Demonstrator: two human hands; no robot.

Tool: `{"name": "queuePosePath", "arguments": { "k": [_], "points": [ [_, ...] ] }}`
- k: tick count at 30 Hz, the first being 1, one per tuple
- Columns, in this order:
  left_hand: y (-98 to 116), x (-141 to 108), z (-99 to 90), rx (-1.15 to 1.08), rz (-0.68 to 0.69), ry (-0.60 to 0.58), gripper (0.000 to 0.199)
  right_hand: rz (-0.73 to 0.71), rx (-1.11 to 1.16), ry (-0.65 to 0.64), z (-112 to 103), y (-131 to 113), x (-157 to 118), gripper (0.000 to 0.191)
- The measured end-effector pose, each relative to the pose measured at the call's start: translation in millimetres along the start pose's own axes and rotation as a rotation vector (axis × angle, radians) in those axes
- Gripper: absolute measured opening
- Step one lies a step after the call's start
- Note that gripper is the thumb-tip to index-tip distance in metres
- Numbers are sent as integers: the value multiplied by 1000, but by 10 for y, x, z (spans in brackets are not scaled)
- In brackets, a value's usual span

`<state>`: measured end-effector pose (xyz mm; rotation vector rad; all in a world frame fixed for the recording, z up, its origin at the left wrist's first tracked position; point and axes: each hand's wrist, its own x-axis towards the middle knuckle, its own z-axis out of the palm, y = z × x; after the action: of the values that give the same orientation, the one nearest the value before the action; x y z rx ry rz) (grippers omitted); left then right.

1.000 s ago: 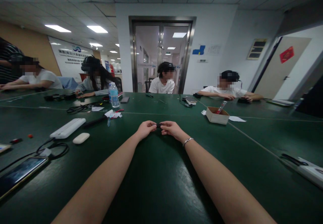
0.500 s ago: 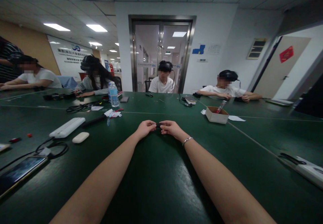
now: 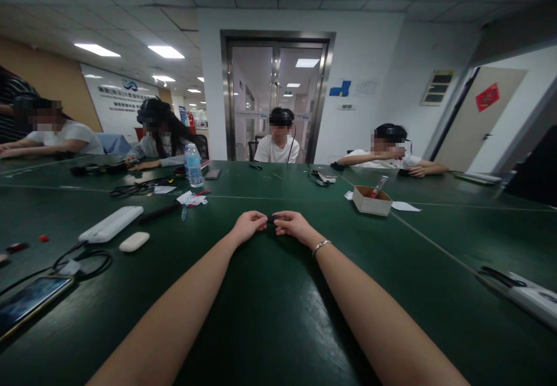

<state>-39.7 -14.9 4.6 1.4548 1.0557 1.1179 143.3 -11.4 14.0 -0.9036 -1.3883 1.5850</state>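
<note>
Pinched between the nearly closed fingertips of the left hand (image 3: 249, 227) and right hand (image 3: 296, 228), a small black object (image 3: 270, 220) bridges the gap between them over the green table (image 3: 270, 305), its full shape hidden by fingers. Beyond the right hand, a pale topless box (image 3: 371, 205) holds a slim, partly red item (image 3: 379, 186) leaning above its rim; a blue-labelled clear bottle (image 3: 194, 167) stands upright farther left, its fill unclear.

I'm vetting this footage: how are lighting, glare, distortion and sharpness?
Head view: dim overall, bright ceiling lights at upper left; head view: pale glare on the green table near the right forearm; head view: apparent wide-angle stretching toward the edges; head view: small dark object between left hand and right hand, too dark for detail.
</note>
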Motion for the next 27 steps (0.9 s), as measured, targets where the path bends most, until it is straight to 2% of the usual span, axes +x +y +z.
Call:
{"name": "queuePosePath", "arguments": {
  "k": [27],
  "points": [
    [-63, 52, -26, 33, 13, -16, 32, 8, -20, 14, 23, -20, -19, 24]
  ]
}}
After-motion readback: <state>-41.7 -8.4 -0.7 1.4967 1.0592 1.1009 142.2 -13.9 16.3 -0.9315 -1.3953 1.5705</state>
